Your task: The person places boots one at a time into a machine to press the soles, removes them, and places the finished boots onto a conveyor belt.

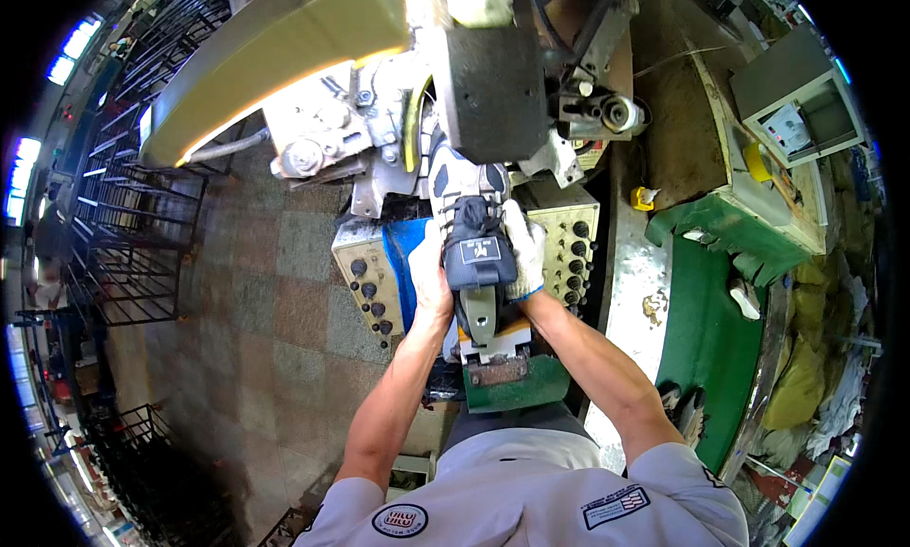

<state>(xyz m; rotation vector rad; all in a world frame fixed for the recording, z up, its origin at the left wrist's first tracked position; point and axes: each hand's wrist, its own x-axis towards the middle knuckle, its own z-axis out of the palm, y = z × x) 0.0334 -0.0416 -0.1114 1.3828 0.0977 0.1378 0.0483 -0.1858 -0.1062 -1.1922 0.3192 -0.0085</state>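
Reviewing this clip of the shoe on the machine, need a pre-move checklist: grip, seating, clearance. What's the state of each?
1. Left hand on the shoe: ok, bare, pressed against its left side.
2. Right hand on the shoe: ok, in a white glove, on its right side.
3. Shoe toe under the machine head: ok, toe points up under the dark block.
4. Shoe seated on its support: cannot tell, the contact is hidden by the heel.
5. Fingers out of the pinch area: cannot tell, the fingertips are hidden behind the shoe.
6. Control knobs untouched: ok, both hands are off the panels.
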